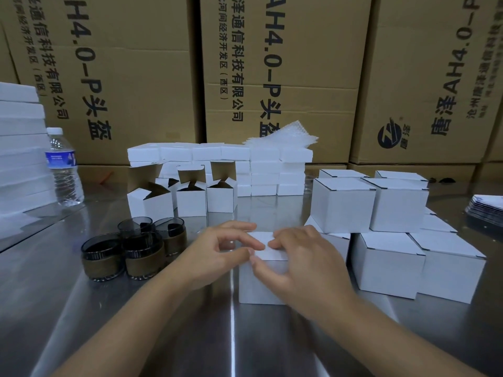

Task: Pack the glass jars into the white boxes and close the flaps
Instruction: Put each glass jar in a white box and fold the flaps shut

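Observation:
A white box (260, 284) stands on the steel table in front of me. Both hands are on its top: my left hand (226, 250) has its curled fingers on the lid's left side, and my right hand (304, 257) presses the lid's right side, thumb down the front face. The lid lies nearly flat. Several dark glass jars (133, 248) with brown bands stand grouped to the left. Three open white boxes (190, 198) with raised flaps wait behind them. Closed white boxes (392, 238) are stacked at the right.
A water bottle (64, 170) stands at the far left beside a stack of white foam sheets (21, 148). Flat white boxes (261, 170) with plastic bags on top are piled at the back. Large cardboard cartons (272, 77) wall the rear. A stack of cards (487, 209) lies at the right edge.

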The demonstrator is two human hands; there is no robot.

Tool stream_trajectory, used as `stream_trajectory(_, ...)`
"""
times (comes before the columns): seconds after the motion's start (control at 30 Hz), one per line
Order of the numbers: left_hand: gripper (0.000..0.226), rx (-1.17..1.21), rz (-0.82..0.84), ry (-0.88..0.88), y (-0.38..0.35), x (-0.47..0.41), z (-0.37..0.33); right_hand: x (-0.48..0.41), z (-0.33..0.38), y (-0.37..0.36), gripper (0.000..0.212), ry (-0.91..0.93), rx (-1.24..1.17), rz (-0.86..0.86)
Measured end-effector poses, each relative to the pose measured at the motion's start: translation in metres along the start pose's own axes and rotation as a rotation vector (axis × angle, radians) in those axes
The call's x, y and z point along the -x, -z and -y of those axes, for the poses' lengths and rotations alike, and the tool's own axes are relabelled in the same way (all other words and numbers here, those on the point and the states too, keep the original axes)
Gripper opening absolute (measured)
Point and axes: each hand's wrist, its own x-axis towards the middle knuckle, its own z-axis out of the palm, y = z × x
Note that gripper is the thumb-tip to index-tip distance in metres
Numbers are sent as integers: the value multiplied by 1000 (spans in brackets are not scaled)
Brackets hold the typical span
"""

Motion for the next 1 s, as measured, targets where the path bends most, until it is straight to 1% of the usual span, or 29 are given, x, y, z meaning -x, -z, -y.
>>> stream_trajectory(0.07, 35, 54, -30, 20, -1, 0, 3, 1, 10, -5, 70, 30, 149, -3)
stream_trajectory(0.13, 36, 111, -35, 69, -1, 0, 7, 0, 15, -13, 75, 35, 222, 14)
stream_trajectory(0.23, 48, 174, -40, 154, 0, -2, 12, -2, 16, -18, 65, 35, 174, -51)
stream_trajectory(0.27, 52, 182, -45, 158, -1, -2, 13, -1, 17, -20, 59, 48, 141, -89)
stream_trajectory(0.33, 58, 194, -47, 155, 1, -1, 18, 1, 19, -21, 52, 82, 94, -102)
stream_trajectory(0.37, 58, 207, -43, 157, 1, 0, 19, 1, 19, -21, 51, 101, 81, -96)
stream_trajectory(0.4, 51, 236, -44, 162, 1, -1, 20, 0, 17, -19, 50, 117, 61, -94)
stream_trajectory(0.47, 25, 333, -115, 210, 0, -7, 20, -7, 12, -12, 49, 136, -1, -126)
stream_trajectory(0.5, 19, 376, -177, 238, 0, -10, 18, -12, 9, -5, 48, 133, -54, -142)
stream_trajectory(0.57, 22, 398, -260, 225, 1, -13, 17, -24, 5, 15, 48, 115, -190, -192)
stream_trajectory(0.67, 20, 266, -283, 198, 2, -8, 18, -56, -10, 52, 44, 56, -338, -404)
stream_trajectory(0.73, 16, 95, -252, 229, 1, -6, 23, -83, -30, 74, 44, -21, -295, -473)
stream_trajectory(0.8, 17, -32, -199, 253, -2, -2, 28, -107, -54, 89, 44, -138, -179, -460)
stream_trajectory(0.87, 14, -110, -170, 244, -5, 1, 29, -122, -79, 95, 46, -241, -95, -424)
stream_trajectory(0.97, 12, -201, -176, 229, -5, 1, 31, -128, -104, 92, 47, -318, -76, -340)
stream_trajectory(1.0, 13, -213, -210, 213, -5, 1, 30, -127, -108, 89, 49, -322, -54, -310)
